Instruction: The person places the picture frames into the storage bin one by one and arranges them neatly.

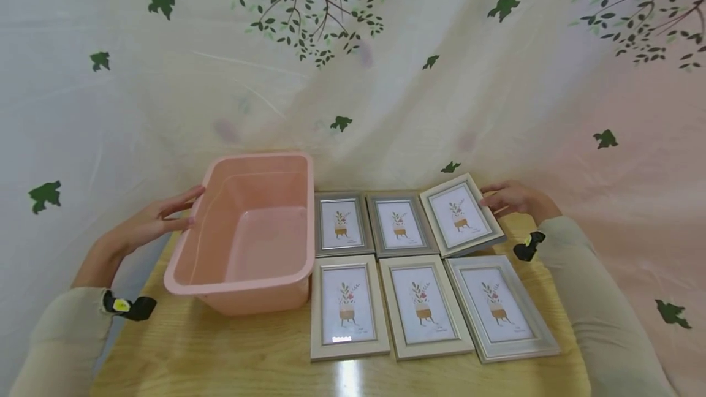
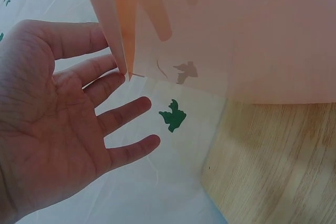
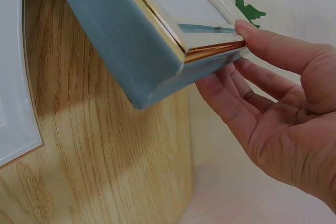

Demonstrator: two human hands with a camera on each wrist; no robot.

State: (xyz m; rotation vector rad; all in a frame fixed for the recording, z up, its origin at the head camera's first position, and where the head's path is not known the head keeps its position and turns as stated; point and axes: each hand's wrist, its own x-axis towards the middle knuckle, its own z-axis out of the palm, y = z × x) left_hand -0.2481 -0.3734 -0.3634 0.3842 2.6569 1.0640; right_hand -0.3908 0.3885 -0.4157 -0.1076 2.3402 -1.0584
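Lifting looks to be the step in hand: we have our right hand (image 1: 512, 198) at the outer edge of the tilted frame (image 1: 459, 214), thumb on its upper face and fingers beneath, so that side is in our grasp. It sits at the right end of the back row, askew to the five other frames (image 1: 421, 305) that lie on the wooden table (image 1: 237, 363). Our left hand (image 1: 144, 222) holds the left rim of the pink basin (image 1: 242, 288), which stands just left of the frames, seemingly to steady it. As we judge it, the next move calls for bringing the tilted frame clear of its neighbours and over the basin, keeping it level enough not to slip from so slight a pinch. We cannot see whether its far corner touches the frame beside it, nor, from the layered blue-grey edge in the right wrist view, whether we hold one thick frame or two stacked. That view cuts off its upper part; the left wrist view crops most of the basin, and how firmly we press its rim is unclear.
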